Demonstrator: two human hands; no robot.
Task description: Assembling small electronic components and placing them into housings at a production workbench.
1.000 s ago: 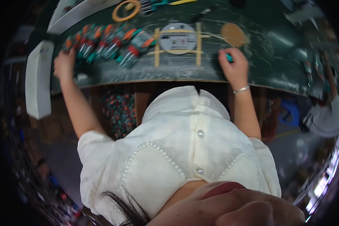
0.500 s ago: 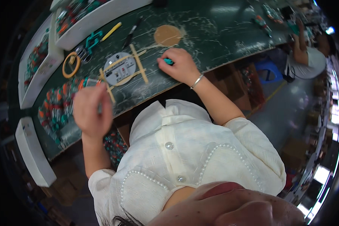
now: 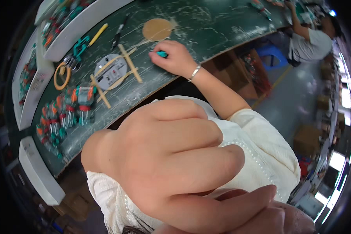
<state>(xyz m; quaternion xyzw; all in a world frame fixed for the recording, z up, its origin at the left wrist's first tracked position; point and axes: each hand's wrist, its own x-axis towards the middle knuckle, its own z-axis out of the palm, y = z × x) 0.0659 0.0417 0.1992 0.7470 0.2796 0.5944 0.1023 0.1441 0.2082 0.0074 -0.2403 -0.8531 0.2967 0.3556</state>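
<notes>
My left hand (image 3: pixel 163 156) is raised close in front of me, its back toward the view. Three fingers are bent under and the index finger reaches up to my face; the palm side is hidden. Resting at the worktable's near side, my right hand (image 3: pixel 177 60) is closed round a small teal piece (image 3: pixel 162 54), of which just a rounded end shows. Left of this hand lies a grey disc (image 3: pixel 112 72) with dark markings, with thin wooden strips (image 3: pixel 130 64) around and across it. A tan round disc (image 3: pixel 157 29) is just beyond the right hand.
Teal, orange and red toy-like pieces (image 3: pixel 68 107) cluster at the table's left. White bins (image 3: pixel 72 37) of similar pieces line the far left. An orange ring (image 3: pixel 62 76), a teal clamp-like part (image 3: pixel 80 47), a yellow-handled tool (image 3: pixel 98 34) and a black pen (image 3: pixel 121 31) lie nearby. Another person (image 3: pixel 310 43) sits at far right.
My left hand has come up from beside the table's left edge to near my face. My right hand stays on the table with the teal piece. The view has shifted slightly.
</notes>
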